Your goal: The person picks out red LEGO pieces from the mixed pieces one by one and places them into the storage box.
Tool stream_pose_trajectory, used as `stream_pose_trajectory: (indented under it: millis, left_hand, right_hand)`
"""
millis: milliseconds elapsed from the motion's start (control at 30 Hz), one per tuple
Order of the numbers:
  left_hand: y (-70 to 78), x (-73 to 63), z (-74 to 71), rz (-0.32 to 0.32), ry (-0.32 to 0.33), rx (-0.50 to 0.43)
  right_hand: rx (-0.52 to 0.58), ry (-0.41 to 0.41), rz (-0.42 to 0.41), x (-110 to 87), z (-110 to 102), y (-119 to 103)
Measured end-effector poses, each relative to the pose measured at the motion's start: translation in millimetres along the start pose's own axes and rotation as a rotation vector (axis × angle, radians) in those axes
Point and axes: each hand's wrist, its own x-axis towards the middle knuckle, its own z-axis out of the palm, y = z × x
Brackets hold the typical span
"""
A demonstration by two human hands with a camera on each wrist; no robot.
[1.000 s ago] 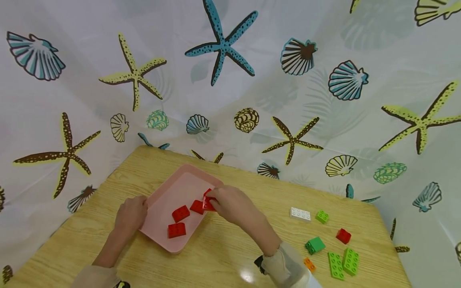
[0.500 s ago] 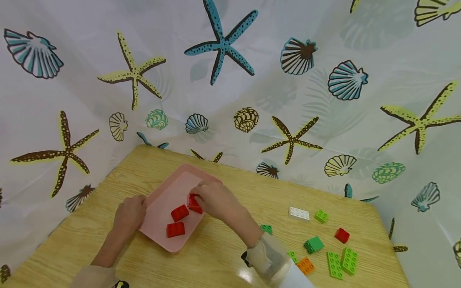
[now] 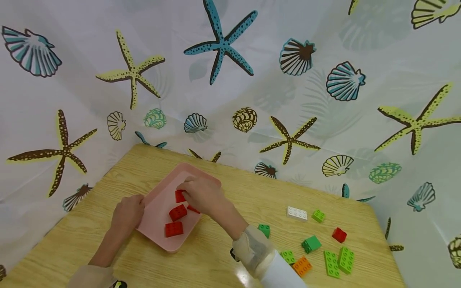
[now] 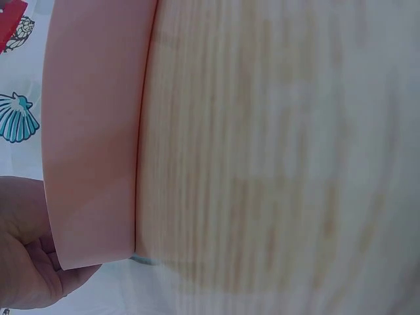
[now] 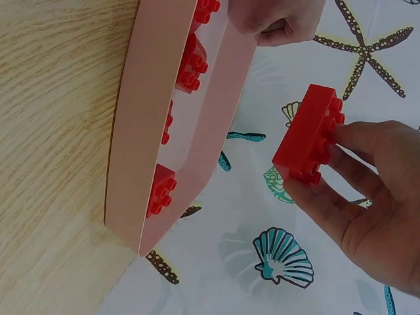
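Observation:
A pink tray point(image 3: 153, 219) lies on the wooden table with several red bricks in it, among them one curved red brick point(image 3: 178, 213) and another point(image 3: 174, 229) near its front end. My left hand point(image 3: 127, 214) grips the tray's left rim; the left wrist view shows it at the end of the pink wall point(image 4: 92, 131). Over the tray, my right hand point(image 3: 203, 196) pinches a red building brick point(image 5: 305, 134) between thumb and fingertips, its studs toward the palm. One more red brick point(image 5: 161, 191) stands at the tray's far end, hidden behind the right hand in the head view.
On the table's right lie a white brick point(image 3: 297, 213), a red brick point(image 3: 339, 235), a dark green brick point(image 3: 311, 244), an orange brick point(image 3: 302, 266) and several lime bricks point(image 3: 346, 260). A green brick point(image 3: 264, 230) sits beside the right forearm. A seashell-print cloth point(image 3: 223, 100) hangs behind.
My right hand has moved left from the tray's right rim to over its middle, carrying the red brick. My left hand stays on the left rim.

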Motion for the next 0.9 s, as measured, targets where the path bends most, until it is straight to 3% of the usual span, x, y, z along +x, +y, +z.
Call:
stream_pose_trajectory:
  millis: [233, 433, 700, 900]
  left_hand:
    - [-1.2, -0.3, 1.2, 0.019, 0.016, 0.009]
    - [-2.2, 0.0, 2.4, 0.022, 0.036, 0.001]
    - [-2.6, 0.4, 3.4, -0.001, 0.003, -0.014]
    - [-3.6, 0.8, 3.8, 0.005, 0.014, -0.006]
  right_hand:
    - [-0.01, 0.013, -0.026, 8.6, 8.6, -1.7]
    - [0.022, -0.035, 0.007, 17.4, 14.1, -2.7]
    - [0.023, -0.016, -0.021, 24.4, 27.3, -4.5]
    - [0.042, -0.021, -0.016, 26.5, 34.4, -7.1]
